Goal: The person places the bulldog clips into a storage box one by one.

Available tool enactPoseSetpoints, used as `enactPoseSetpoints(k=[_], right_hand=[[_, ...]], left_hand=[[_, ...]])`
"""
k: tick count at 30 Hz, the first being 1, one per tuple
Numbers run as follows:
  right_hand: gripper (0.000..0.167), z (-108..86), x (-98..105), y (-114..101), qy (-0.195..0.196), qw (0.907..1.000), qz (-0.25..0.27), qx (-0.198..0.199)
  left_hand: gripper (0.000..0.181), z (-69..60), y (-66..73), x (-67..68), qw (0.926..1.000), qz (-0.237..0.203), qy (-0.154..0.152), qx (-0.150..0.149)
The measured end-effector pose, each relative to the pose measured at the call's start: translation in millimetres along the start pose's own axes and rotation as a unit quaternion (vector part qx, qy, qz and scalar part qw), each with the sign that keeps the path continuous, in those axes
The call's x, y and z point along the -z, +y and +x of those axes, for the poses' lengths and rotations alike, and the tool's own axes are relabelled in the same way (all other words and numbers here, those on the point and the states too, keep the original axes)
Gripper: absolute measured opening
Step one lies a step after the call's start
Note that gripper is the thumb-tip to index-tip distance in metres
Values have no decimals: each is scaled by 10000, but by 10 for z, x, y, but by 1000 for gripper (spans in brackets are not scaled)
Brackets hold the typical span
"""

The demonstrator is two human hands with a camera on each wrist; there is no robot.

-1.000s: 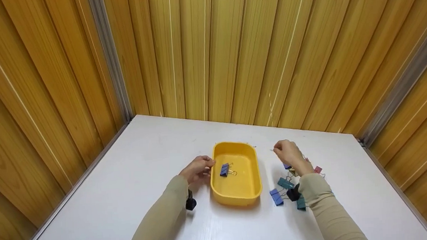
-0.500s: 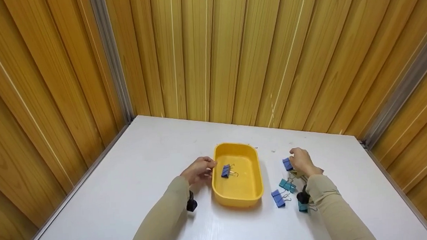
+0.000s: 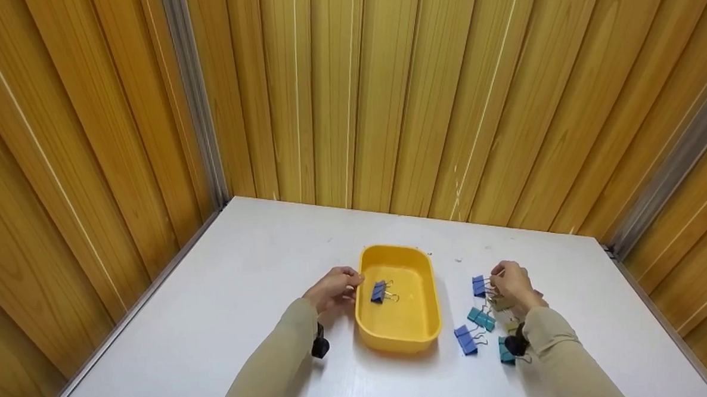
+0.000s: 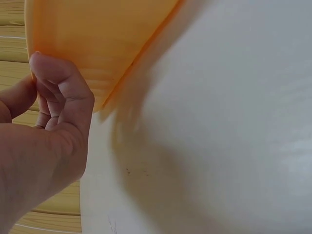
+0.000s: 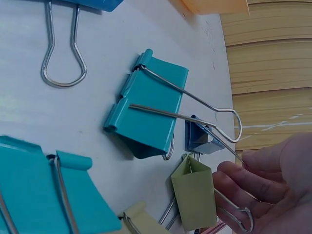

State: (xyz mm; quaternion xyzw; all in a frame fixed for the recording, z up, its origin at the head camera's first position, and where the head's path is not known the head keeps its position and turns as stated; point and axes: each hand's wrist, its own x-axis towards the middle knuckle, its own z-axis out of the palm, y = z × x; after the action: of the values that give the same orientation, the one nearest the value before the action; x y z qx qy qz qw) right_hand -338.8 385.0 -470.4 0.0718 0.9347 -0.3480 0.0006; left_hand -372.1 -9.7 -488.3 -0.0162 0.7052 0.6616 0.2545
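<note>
A yellow plastic tray (image 3: 398,344) stands on the white table with one blue binder clip (image 3: 378,292) inside. My left hand (image 3: 335,287) pinches its left rim between thumb and fingers; the left wrist view shows this hand (image 4: 53,112) up close. Right of the tray, my right hand (image 3: 515,284) pinches the wire handle of another blue binder clip (image 3: 479,286), which lies at the pile's far side. In the right wrist view, thumb and forefinger meet at the handle of that blue clip (image 5: 202,139). An olive binder clip (image 5: 195,195) sits just under the curled fingers.
Nearer me lie a teal binder clip (image 3: 481,319), a blue one (image 3: 466,340) and another teal one (image 3: 507,350). My right hand and wrist partly cover more clips. Wood-patterned panels (image 3: 361,102) wall the table's back and sides.
My right hand has come from above the pile's far side back and rightward down to the blue clip, and now pinches its handle. My left hand stays on the tray rim.
</note>
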Motion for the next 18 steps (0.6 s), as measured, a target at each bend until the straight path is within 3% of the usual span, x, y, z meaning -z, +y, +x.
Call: enactPoseSetpoints(k=[3,8,18], right_hand=[[26,-32,-13,59,-30,9971,699,-283],[32,-53,1,95,-101,9836,1678,-662],[35,-16,56,-40,-155,9767,1960,-865]], left_hand=[[13,4,-12,-24,10000,39,-10,5],[16,16,-13,-41,9999,134,41,31],[11,6,-13,15,9999,-67,-86,-7]])
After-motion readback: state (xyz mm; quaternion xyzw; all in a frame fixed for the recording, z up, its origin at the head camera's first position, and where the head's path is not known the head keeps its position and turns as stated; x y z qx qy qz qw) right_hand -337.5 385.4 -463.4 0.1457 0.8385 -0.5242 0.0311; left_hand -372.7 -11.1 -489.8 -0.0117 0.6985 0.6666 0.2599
